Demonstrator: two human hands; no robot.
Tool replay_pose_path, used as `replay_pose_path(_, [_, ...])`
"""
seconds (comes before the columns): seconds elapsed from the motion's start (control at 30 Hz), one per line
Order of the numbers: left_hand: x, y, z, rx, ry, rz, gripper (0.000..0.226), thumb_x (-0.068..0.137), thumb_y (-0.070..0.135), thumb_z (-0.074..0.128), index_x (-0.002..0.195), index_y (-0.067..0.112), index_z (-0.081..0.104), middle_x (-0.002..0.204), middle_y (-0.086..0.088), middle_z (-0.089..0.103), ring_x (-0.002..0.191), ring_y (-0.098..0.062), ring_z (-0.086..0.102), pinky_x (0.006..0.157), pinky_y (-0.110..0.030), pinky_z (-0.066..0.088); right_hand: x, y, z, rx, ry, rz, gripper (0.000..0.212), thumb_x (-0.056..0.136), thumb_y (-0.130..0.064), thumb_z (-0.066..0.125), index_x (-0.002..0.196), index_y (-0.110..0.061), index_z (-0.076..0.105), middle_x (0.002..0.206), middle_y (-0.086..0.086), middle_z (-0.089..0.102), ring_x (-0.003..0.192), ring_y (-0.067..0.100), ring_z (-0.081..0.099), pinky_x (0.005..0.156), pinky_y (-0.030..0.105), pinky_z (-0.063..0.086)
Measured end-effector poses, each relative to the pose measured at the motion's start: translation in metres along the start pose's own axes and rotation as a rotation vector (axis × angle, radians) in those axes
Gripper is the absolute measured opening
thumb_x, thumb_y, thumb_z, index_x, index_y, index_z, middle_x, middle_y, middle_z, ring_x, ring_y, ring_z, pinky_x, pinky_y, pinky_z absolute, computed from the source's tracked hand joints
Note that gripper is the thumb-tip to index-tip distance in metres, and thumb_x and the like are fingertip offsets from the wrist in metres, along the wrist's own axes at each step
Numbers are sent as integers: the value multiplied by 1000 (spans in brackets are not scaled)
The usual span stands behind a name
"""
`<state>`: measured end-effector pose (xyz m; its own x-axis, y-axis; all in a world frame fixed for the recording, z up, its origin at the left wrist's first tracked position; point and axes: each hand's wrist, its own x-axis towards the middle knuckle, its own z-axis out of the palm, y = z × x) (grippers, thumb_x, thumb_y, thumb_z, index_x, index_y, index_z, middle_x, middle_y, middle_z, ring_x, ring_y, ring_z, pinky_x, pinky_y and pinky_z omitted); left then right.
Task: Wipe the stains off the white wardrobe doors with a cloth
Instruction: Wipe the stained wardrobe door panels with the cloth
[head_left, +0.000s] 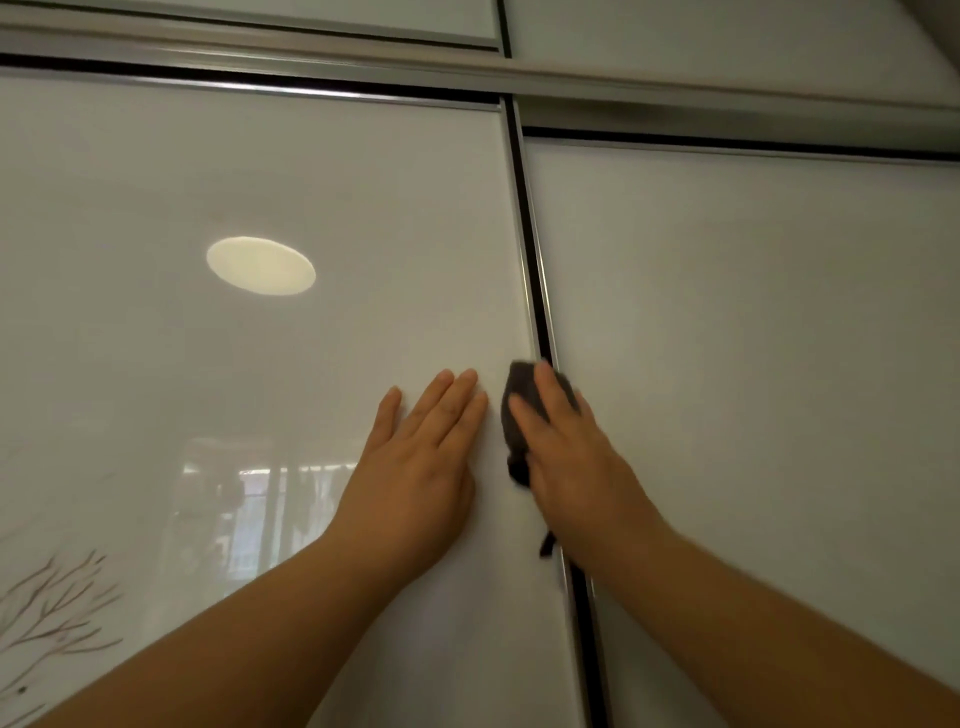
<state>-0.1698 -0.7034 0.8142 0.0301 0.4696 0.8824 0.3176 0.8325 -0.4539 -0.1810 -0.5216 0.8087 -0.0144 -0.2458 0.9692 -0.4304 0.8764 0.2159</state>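
Observation:
Two glossy white wardrobe doors fill the view, the left door (249, 364) and the right door (753, 338), split by a dark seam with metal edging (535, 291). My left hand (415, 467) lies flat on the left door with its fingers straight, close to the seam. My right hand (566, 457) presses a dark grey cloth (519, 405) against the door right at the seam, fingers stretched over it. Part of the cloth sticks out above and to the left of the fingers, and a corner hangs below the palm. I see no clear stain near the hands.
A metal top rail (467, 78) runs across above the doors, with upper panels (701, 41) behind it. A brown branch drawing (57, 603) marks the lower left of the left door. The gloss reflects a round ceiling lamp (260, 265) and a window (260, 499).

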Motion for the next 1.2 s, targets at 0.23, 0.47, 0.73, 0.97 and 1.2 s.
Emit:
replay_pose_path(0.23, [12,-5,-2,26,4,-65,56,91,24,30,146,13,24,154,-5,19,142,-20,10,113,-49,11,130,24,-17,-57,-96,87,52,97,-13,37,146,-20,23,157,1,-8,138,34,20,106,42,32])
replay_pose_path(0.47, [9,11,-1,-29,21,-119,56,92,23,29,146,14,22,155,-3,16,142,-15,5,114,-44,6,9,1,-3,110,26,13,51,90,-9,53,139,-12,40,157,4,9,137,33,26,110,41,30])
replay_pose_path(0.73, [14,44,5,-26,-28,-104,56,92,29,24,145,13,26,153,-5,21,142,-17,9,113,-47,11,-69,14,-14,112,-114,-276,51,77,-4,62,127,-8,53,150,12,27,130,34,39,92,44,49])
replay_pose_path(0.97, [36,61,0,9,8,-106,53,93,25,23,144,12,29,151,-8,27,140,-21,17,111,-48,17,26,97,-56,101,64,-49,44,95,-11,44,139,-10,39,155,14,14,141,34,15,114,41,18])
replay_pose_path(1.2, [38,64,1,7,3,-107,53,93,25,23,145,14,28,152,-5,24,141,-17,14,113,-45,13,-12,88,-12,-209,-235,-84,56,90,-43,28,145,-35,19,158,-2,9,143,33,2,104,66,14])
